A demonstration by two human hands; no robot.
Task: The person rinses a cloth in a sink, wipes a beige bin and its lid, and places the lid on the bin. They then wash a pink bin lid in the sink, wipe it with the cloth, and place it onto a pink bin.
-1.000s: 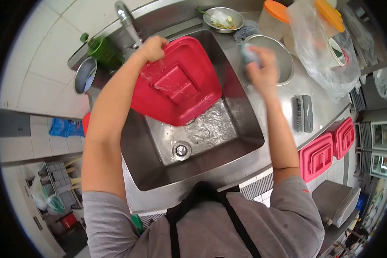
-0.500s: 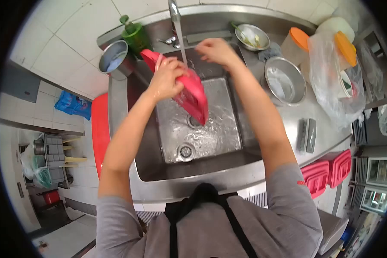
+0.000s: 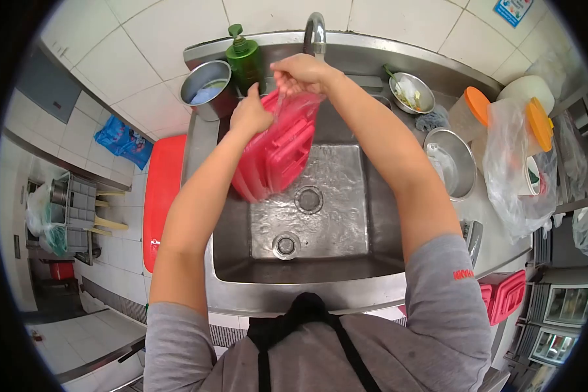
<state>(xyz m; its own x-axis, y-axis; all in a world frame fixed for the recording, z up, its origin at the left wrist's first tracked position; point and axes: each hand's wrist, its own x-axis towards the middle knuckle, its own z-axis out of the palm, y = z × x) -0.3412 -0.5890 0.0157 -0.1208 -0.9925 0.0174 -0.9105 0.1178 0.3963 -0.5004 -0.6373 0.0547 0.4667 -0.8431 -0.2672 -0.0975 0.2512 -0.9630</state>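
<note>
In the head view a wet red lid [image 3: 274,153] stands tilted on edge over the sink [image 3: 346,261], below the faucet [image 3: 315,29]. A green soap bottle [image 3: 245,62] and steel cup [image 3: 206,88] stand close behind. The left hand [image 3: 251,117] grips its left edge, and the right hand [image 3: 300,72] has its fingers [image 3: 286,83] curled tight on the top edge.

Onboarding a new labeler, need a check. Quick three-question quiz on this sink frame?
1. True or false: the left hand and the right hand both grip the red lid.
2. What stands just left of the faucet? A) green soap bottle B) blue kettle C) wooden board
3. Fill in: the lid is held over the ___.
Key: 1 true; 2 A; 3 sink.
</note>
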